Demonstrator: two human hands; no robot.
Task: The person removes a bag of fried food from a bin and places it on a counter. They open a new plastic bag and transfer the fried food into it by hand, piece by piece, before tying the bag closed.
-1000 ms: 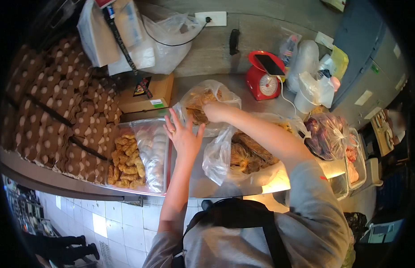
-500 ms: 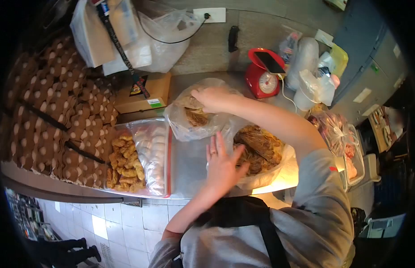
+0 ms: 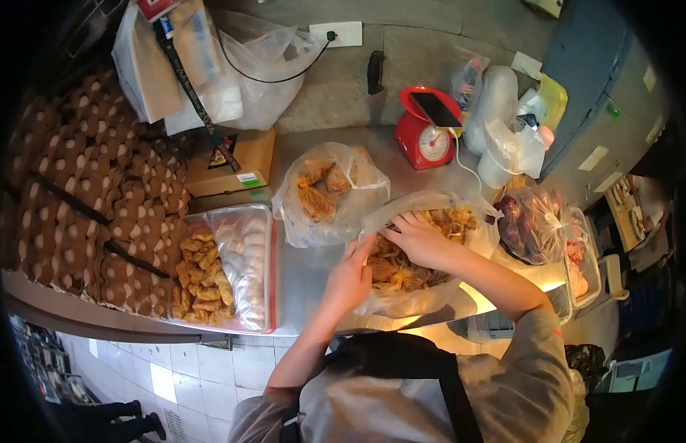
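A large clear plastic bag (image 3: 476,255) lies opened out on the metal counter, full of browned pieces that look like cooked meat (image 3: 402,275). My left hand (image 3: 348,282) is at its left rim, the fingers closed together on the plastic. Over the pieces inside, my right hand (image 3: 420,240) reaches in with fingers stretched toward the left rim; its fingertips are partly hidden. Just behind stands a smaller clear plastic bag (image 3: 291,196), its mouth open, with a few similar brown pieces (image 3: 317,199) in it. Neither hand touches that one.
Left on the counter (image 3: 302,280) is a tray (image 3: 272,277) of golden fried pieces and a wrapped pale row. Stacked egg cartons (image 3: 84,199) stand beyond it. A red scale (image 3: 417,140) bearing a phone (image 3: 436,111) is at the back; a tied bag (image 3: 535,225) sits right.
My right hand has moved from the smaller bag to the large one, and the brown pieces in the smaller bag now show. My left hand has closed at the large bag's rim.
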